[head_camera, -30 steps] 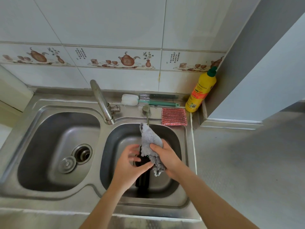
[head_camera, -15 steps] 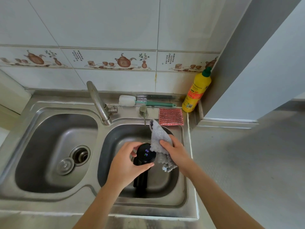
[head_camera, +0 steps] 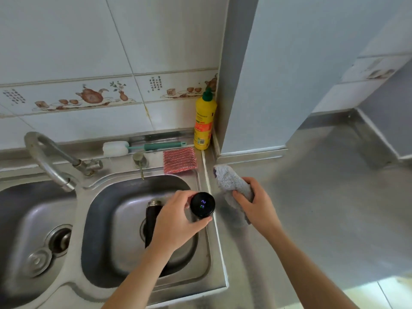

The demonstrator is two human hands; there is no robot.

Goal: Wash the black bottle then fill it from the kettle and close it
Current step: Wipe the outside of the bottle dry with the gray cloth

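White tiled wall (head_camera: 89,41) with teapot-pattern border, steel double sink (head_camera: 66,284), curved tap (head_camera: 48,158), grey countertop (head_camera: 323,208), soft daylight.

- We have one view only, a wide-angle camera worn on the head; no second view shares the scene.
- We look forward and steeply down, from close above the left hand (head_camera: 178,221) and right hand (head_camera: 256,206).
- Beyond the hands the tiled wall (head_camera: 89,52) fills the upper frame.
- Left of the left hand lies the double sink (head_camera: 78,284); right of the right hand, the steel counter (head_camera: 334,197).
- Straight lines bow toward the frame edges.
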